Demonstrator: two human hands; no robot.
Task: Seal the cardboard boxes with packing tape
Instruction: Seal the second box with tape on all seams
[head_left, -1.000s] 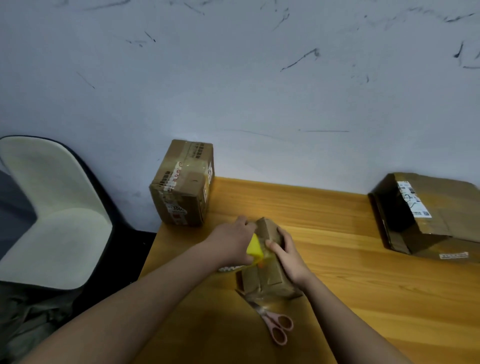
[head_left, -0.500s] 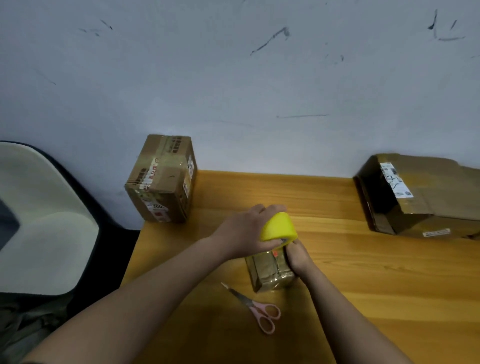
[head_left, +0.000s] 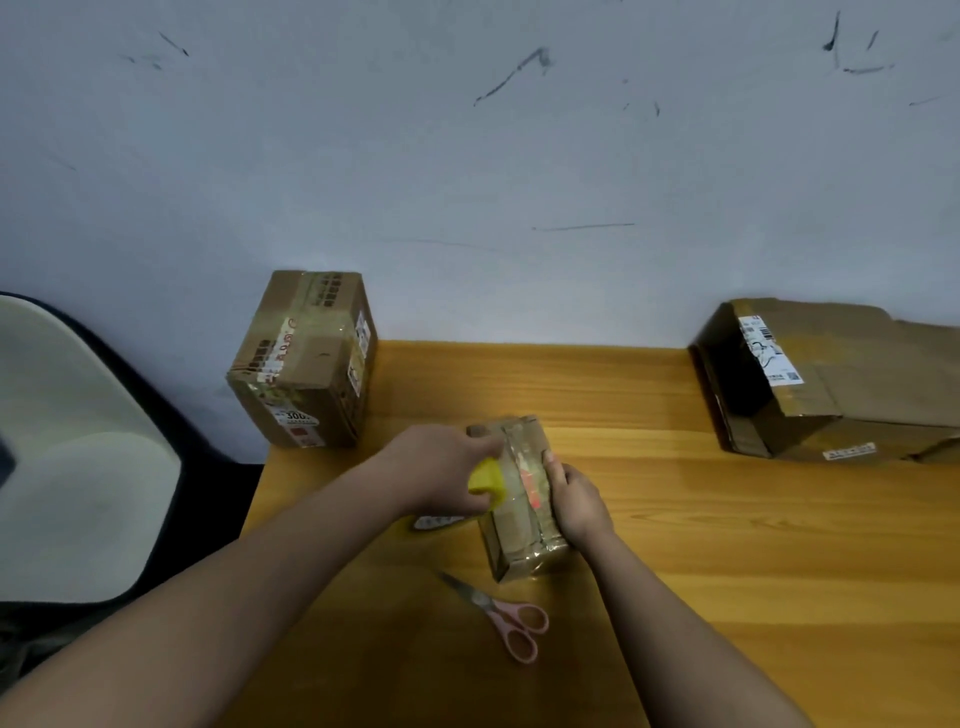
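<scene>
A small cardboard box (head_left: 522, 540), shiny with clear tape, lies lengthwise on the wooden table (head_left: 727, 545). My left hand (head_left: 441, 470) grips a yellow tape roll (head_left: 487, 480) pressed against the box's left side near its top. My right hand (head_left: 576, 501) holds the box along its right edge, fingers curled over the top face. Part of the roll is hidden under my left hand.
Pink-handled scissors (head_left: 506, 618) lie just in front of the small box. A taped box (head_left: 304, 361) stands at the table's back left corner, and a larger box (head_left: 831, 379) sits at the back right. A chair (head_left: 78, 457) stands left of the table.
The yellow roll has come down from above the box's far end to its left side. The box again lies lengthwise under both hands.
</scene>
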